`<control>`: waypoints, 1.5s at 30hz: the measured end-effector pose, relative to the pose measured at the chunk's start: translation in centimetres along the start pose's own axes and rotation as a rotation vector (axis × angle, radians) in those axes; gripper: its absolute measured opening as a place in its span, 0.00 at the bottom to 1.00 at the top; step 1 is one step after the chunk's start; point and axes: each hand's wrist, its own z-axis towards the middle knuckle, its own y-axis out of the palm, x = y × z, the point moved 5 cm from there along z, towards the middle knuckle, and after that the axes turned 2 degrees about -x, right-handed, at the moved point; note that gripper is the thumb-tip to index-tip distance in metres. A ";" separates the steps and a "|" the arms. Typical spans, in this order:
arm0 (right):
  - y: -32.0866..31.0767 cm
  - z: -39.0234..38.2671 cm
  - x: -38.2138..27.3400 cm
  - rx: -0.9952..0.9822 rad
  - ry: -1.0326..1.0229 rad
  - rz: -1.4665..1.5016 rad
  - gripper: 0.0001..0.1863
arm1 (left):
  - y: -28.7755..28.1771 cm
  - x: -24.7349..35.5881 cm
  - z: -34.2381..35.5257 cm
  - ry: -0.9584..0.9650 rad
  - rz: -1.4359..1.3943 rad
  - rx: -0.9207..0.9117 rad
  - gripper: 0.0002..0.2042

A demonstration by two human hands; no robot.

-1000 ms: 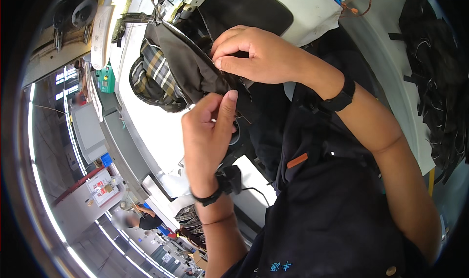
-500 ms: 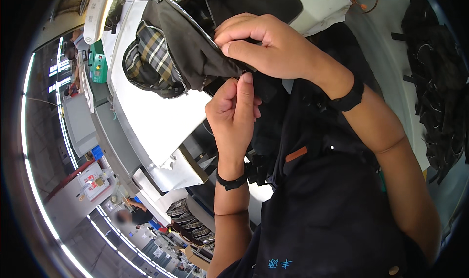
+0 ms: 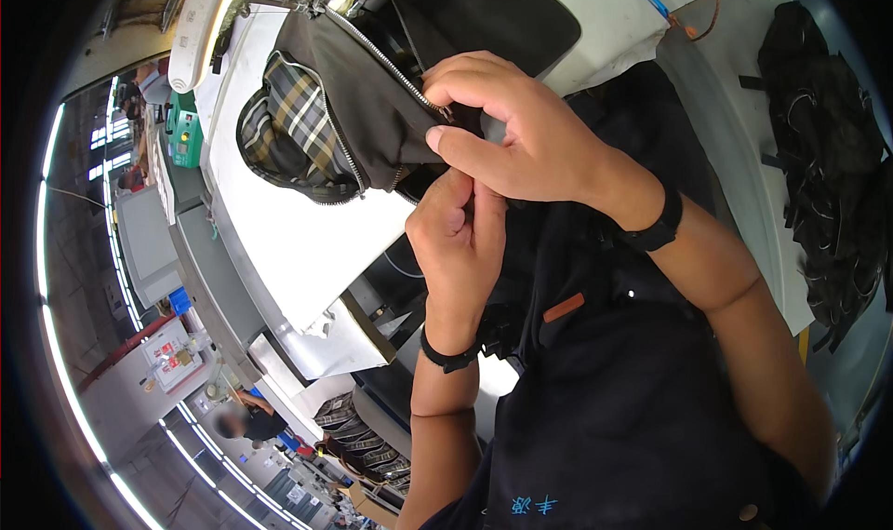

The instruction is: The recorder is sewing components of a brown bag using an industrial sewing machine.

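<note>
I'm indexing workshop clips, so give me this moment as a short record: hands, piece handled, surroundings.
Left hand: just below the right in the picture, fingertips partly hidden; grip unclear
Right hand: thumb and fingertips around one end of a metal zipper; grip unclear
Piece: dark cloth, plaid cloth beside it
Surface: white tabletop
Surroundings: green box at left, dark bundle at right

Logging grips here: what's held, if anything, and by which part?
Probably the dark zippered cloth, by its near end: the left hand is there, fingertips hidden; the right hand is at the end of the zip. Neither grip is certain.
</note>
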 end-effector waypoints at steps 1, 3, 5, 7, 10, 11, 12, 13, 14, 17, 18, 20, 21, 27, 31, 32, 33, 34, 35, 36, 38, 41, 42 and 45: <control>0.1 0.0 0.0 0.005 0.011 0.013 0.12 | 0.0 0.0 0.0 0.004 0.009 0.007 0.09; 0.2 -0.1 0.0 0.014 0.030 0.037 0.12 | 0.2 0.0 0.0 -0.016 0.002 0.007 0.04; 0.3 0.0 0.1 0.032 0.078 0.069 0.11 | 0.3 0.1 0.1 -0.006 0.010 0.010 0.02; 0.3 0.2 -0.2 0.060 0.082 0.065 0.11 | 0.3 0.7 0.5 0.032 0.035 0.015 0.02; 0.2 0.8 -1.2 0.121 0.026 0.058 0.09 | -0.7 2.3 0.8 0.102 0.073 -0.028 0.06; 0.4 1.0 -1.4 0.117 0.024 0.103 0.09 | -1.4 3.2 0.8 0.140 0.085 -0.052 0.06; 0.5 1.1 -1.7 0.111 0.021 0.144 0.10 | -2.4 3.7 0.6 0.090 0.138 -0.062 0.07; 0.6 1.2 -2.0 0.104 0.021 0.176 0.10 | -3.6 4.7 0.5 0.138 0.185 -0.061 0.06; 0.6 1.3 -2.2 0.110 0.025 0.204 0.10 | -4.8 5.5 0.5 0.187 0.185 -0.040 0.05; 0.8 1.2 -2.3 0.109 0.087 0.289 0.09 | -7.9 6.5 1.4 0.275 0.180 0.139 0.02; 0.9 1.1 -2.2 0.095 0.130 0.336 0.09 | -8.6 6.3 1.7 0.194 0.152 0.231 0.02; 1.0 0.8 -2.0 0.093 0.145 0.400 0.09 | -9.1 5.8 3.4 0.208 0.238 0.270 0.06; 1.1 0.8 -1.9 0.096 0.150 0.413 0.09 | -9.1 5.5 4.3 0.236 0.297 0.291 0.10; 1.6 0.3 -1.4 0.097 0.183 0.473 0.07 | -6.9 4.5 6.9 0.505 0.506 0.153 0.20; 1.5 0.2 -1.5 0.073 0.198 0.458 0.06 | -7.0 4.0 6.6 0.553 0.580 0.212 0.17; 1.5 0.3 -1.5 0.078 0.190 0.453 0.06 | -7.0 4.0 6.4 0.590 0.545 0.216 0.16; 1.6 0.3 -1.6 0.072 0.191 0.445 0.05 | -7.1 3.9 6.3 0.608 0.513 0.213 0.16; 1.8 0.4 -1.7 0.078 0.194 0.437 0.05 | -7.2 3.7 6.2 0.642 0.532 0.196 0.16; 1.7 0.4 -1.9 0.089 0.186 0.430 0.05 | -7.2 3.4 6.5 0.647 0.495 0.148 0.18; 1.9 0.5 -1.9 0.159 0.175 0.417 0.09 | -7.3 3.2 6.6 0.678 0.499 0.129 0.21; 2.0 0.6 -2.1 0.164 0.155 0.367 0.09 | -7.5 2.7 7.1 0.673 0.483 0.113 0.25; 2.0 0.6 -2.1 0.146 0.129 0.324 0.09 | -7.6 2.0 8.1 0.593 0.454 0.098 0.29; 2.0 0.5 -2.0 0.144 0.126 0.330 0.09 | -7.6 1.9 8.5 0.568 0.464 0.089 0.30; 1.8 0.3 -1.7 0.130 0.177 0.402 0.09 | -7.7 1.8 9.0 0.437 0.489 0.096 0.28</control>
